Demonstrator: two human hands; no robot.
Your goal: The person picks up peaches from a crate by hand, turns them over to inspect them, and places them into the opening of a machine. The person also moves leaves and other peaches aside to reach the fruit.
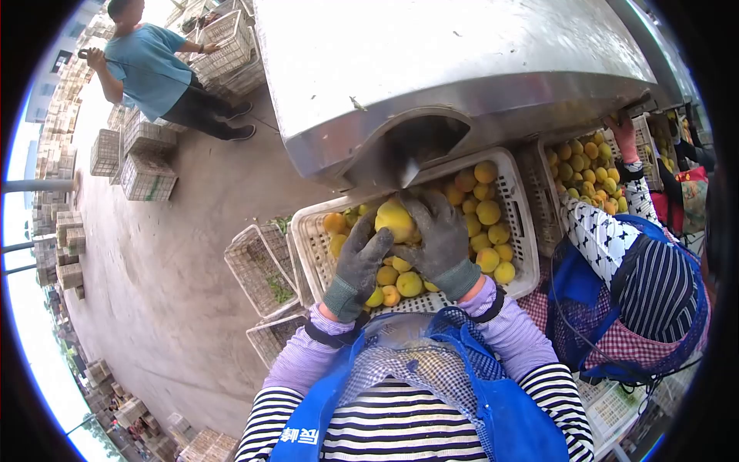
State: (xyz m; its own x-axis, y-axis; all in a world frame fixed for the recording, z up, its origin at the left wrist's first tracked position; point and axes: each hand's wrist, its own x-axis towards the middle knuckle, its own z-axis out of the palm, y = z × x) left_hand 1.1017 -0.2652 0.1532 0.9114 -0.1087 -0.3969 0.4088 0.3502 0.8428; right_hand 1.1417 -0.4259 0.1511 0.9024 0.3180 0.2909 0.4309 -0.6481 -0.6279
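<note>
A large yellow peach (395,219) sits between my two gloved hands, over a white plastic crate (516,204) of yellow-orange peaches. My left hand (360,260), in a dark grey work glove, curls its fingers against the left side of the fruit. From the right, my right hand (436,240) in a matching glove closes on the same peach. Just beyond the fruit, a pointed shiny metal piece (410,171) shows in the dark opening of a metal machine (477,100). The undersides of the peach and some fingertips are hidden.
Left of the crate stand wire-like white baskets (265,269) with green leaves. At the right, a co-worker (654,292) reaches toward another crate of peaches (585,169). Farther off, a person in a blue shirt (154,73) stands beside stacked crates (150,175).
</note>
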